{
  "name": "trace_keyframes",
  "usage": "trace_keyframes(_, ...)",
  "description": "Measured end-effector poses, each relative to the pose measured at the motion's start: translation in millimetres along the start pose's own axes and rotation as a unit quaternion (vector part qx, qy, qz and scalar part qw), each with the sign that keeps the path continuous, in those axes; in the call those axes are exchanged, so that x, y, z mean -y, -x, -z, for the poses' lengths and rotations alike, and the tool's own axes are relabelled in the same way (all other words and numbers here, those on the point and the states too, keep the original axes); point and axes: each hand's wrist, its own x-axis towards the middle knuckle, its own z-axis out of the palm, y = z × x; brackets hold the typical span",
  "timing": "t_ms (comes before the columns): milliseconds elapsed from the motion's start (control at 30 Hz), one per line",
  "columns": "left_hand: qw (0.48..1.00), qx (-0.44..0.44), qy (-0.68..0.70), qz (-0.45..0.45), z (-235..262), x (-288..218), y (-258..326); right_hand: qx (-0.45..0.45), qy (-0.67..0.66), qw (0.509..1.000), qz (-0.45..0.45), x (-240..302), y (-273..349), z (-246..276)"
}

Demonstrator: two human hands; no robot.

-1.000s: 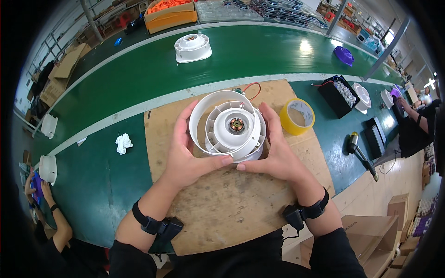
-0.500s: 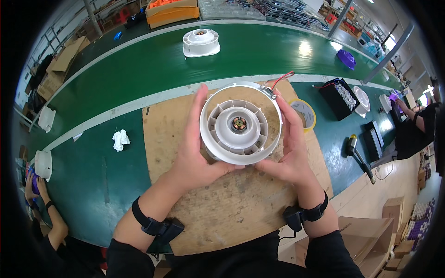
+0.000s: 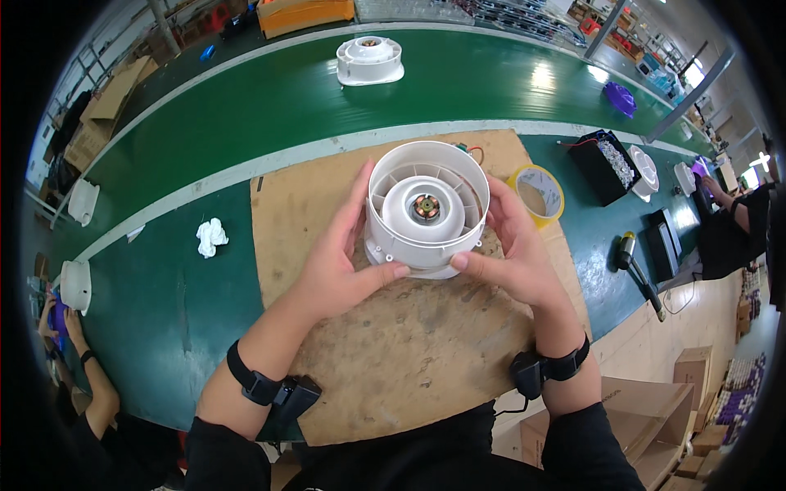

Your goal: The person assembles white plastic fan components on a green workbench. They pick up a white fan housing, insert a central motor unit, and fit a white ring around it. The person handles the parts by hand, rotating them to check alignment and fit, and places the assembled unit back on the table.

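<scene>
A round white plastic fan housing (image 3: 430, 255) is held between my two hands over a worn brown board (image 3: 385, 360). Inside its ring, vanes surround a hub with a copper-wound motor core (image 3: 426, 208). My left hand (image 3: 340, 258) wraps its left side, thumb on the lower front. My right hand (image 3: 516, 254) grips the right side the same way, its thumb near the other. The housing tilts slightly toward me. A bit of red wire (image 3: 476, 153) shows behind its far rim. Whether its base touches the board I cannot tell.
A yellow tape roll (image 3: 536, 196) lies right of my right hand. Farther right are a black box of small pale parts (image 3: 607, 168) and a power screwdriver (image 3: 634, 266). Crumpled white paper (image 3: 211, 237) lies left. Another white housing (image 3: 370, 61) stands on the green conveyor (image 3: 270, 110). People work at both sides.
The housing has tipped so more of its front outer wall shows, and the red wire has dropped mostly behind the rim. Both hands still hold it. The conveyor housing appears slightly farther right and up.
</scene>
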Motion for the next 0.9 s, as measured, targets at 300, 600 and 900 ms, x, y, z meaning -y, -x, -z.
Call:
trace_keyframes(300, 0.998, -0.011, 0.035, 0.041, 0, -4, 1, 0.002, 0.028, 1.000, 0.005, -1, -1, 0)
trace_keyframes(600, 0.997, 0.016, 0.056, 0.058, 7, 1, 2, -0.015, 0.096, 0.995, -0.003, -4, 1, -3)
trace_keyframes(900, 0.998, 0.038, -0.012, 0.051, 13, 4, 2, -0.020, 0.098, 0.995, -0.005, -3, 2, -5)
